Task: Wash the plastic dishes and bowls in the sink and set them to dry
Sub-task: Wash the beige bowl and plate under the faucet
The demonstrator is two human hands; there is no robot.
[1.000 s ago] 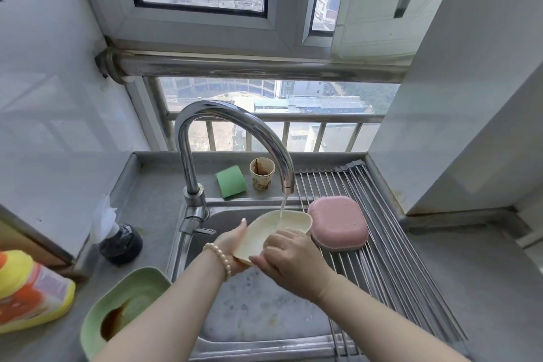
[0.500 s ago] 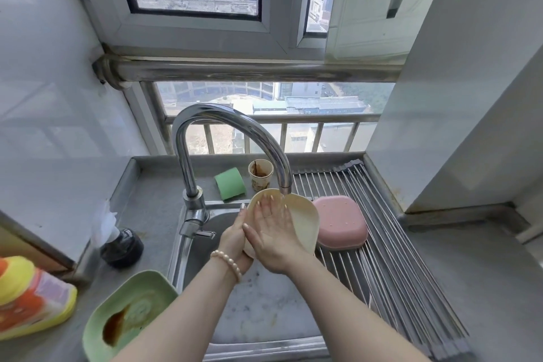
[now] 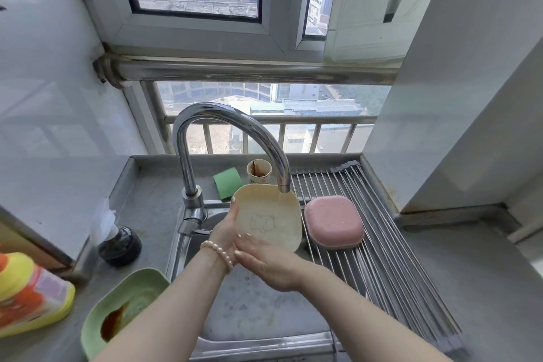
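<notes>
Support surface: grey steel counter [image 3: 152, 209] with a raised lip along the back and left edges, sink basin [image 3: 249, 311] set into it.

Directly on counter, left of basin:
- green dish [image 3: 97, 317], front left, brown liquid pooled inside, rim just beside the basin edge.
- yellow-and-orange bottle [image 3: 26, 294], lying at far left edge of view.
- dark round item [image 3: 120, 247] with crumpled clear plastic on top, against the left wall.

Behind basin: green sponge [image 3: 227, 184] and stained paper cup [image 3: 258, 170], side by side.

Spanning the basin's right part: roll-up steel drying rack [image 3: 390, 244]. Pink dish [image 3: 333, 222] lies upside down on it.
</notes>
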